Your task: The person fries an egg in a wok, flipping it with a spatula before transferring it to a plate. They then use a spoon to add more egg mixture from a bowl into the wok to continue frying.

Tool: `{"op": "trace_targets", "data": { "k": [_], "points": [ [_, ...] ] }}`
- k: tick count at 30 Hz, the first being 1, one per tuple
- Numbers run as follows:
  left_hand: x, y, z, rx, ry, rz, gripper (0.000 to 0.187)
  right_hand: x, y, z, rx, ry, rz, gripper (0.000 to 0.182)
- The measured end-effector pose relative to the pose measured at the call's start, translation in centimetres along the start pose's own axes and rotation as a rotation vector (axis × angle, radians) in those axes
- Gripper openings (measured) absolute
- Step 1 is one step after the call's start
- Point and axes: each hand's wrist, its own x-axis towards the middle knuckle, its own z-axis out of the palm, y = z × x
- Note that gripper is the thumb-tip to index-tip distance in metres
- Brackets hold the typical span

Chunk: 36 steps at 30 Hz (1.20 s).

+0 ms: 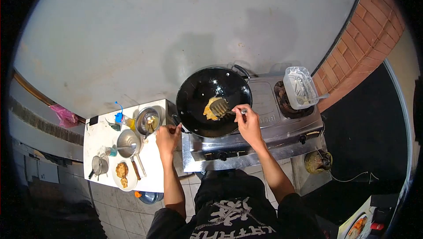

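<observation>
A black wok [194,85] sits on the left burner of the stove. Inside it lies a yellow-brown piece of frying food [209,112], partly covered by the slotted head of a spatula [219,106]. My right hand [249,126] is closed around the spatula's handle, over the wok's right rim. At the wok's left side, my left hand [168,141] has its fingers closed at the loop handle [176,120], which they partly hide.
The steel stove [260,140] carries a clear plastic tub [300,85] on its right burner. On the white table [152,164] are a metal bowl [148,119], a saucepan [128,141], a strainer [99,165] and a plate [128,186] with fried food. A gas cylinder [318,161] stands below right.
</observation>
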Motion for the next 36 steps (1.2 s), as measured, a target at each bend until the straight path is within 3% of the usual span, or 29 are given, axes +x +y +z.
{"op": "trace_targets", "data": {
  "k": [9, 20, 36],
  "points": [
    [0.2, -0.4, 0.2, -0.027, -0.051, -0.069, 0.036, 0.6, 0.2, 0.6, -0.019, -0.006, -0.035, 0.008],
    [0.7, -0.8, 0.2, -0.041, -0.084, 0.014, 0.036, 0.4, 0.1, 0.8, -0.087, -0.127, -0.027, 0.01],
    [0.6, 0.0, -0.6, -0.023, -0.113, 0.037, 0.035, 0.3, 0.7, 1.2, -0.057, -0.086, -0.051, 0.009]
  ]
}}
